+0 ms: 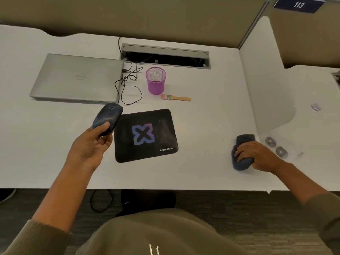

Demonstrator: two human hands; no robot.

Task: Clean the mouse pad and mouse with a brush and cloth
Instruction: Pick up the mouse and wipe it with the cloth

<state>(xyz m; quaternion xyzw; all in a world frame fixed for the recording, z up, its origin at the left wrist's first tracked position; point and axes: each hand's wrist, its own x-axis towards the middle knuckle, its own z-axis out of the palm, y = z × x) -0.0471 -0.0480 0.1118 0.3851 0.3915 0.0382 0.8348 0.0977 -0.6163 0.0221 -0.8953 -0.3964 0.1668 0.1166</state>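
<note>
The right hand [257,155] gripped a bunched dark blue cloth [242,159] on the white desk [202,116]. Far to its left, the left hand [92,144] held the dark oval mouse [107,118] up, beside the black mouse pad [145,135]. The wooden brush [176,97] lay beyond the pad, handle pointing right.

Head view, single, wide-angle: worn at head height, faces forward and steeply down over the white table [202,116]; near range, person's lap at bottom edge, partition [128,15] at top.

Left hand [93,144] grips the mouse [107,117]; right hand [255,153] grips the cloth [242,161].
</note>
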